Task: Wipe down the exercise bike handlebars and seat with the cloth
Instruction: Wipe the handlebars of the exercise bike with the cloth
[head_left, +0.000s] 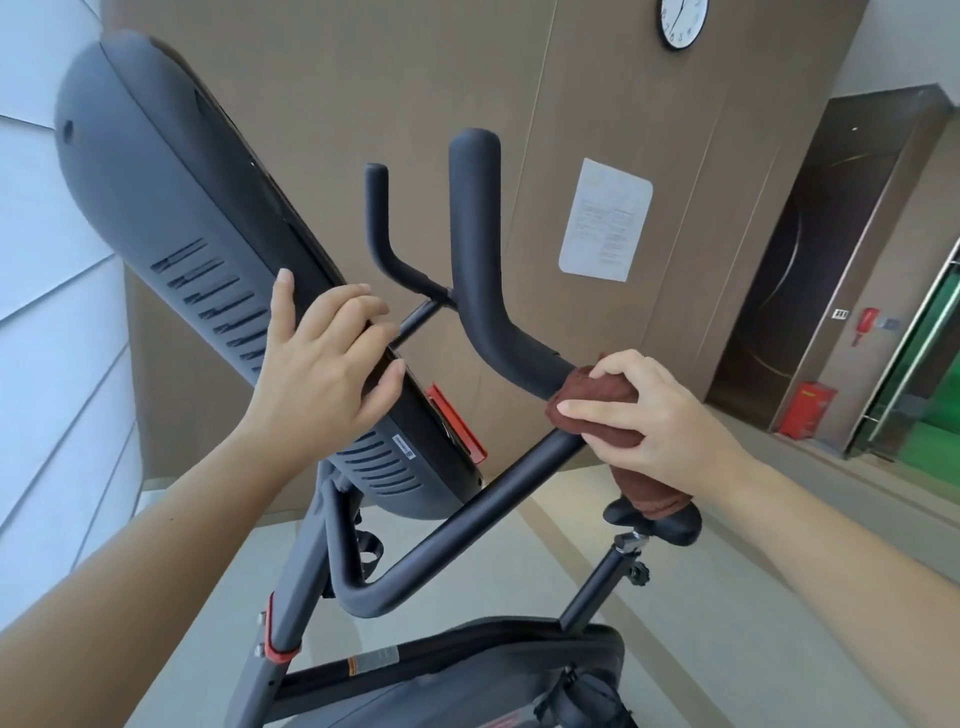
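As left hand (324, 364) grips console edge (415, 400), cloth (597, 395)

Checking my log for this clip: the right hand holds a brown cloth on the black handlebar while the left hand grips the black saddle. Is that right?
Not quite. The head view shows the left hand holding the edge of the dark grey console panel, not the black saddle. The right hand does hold the brown cloth on the black handlebar.
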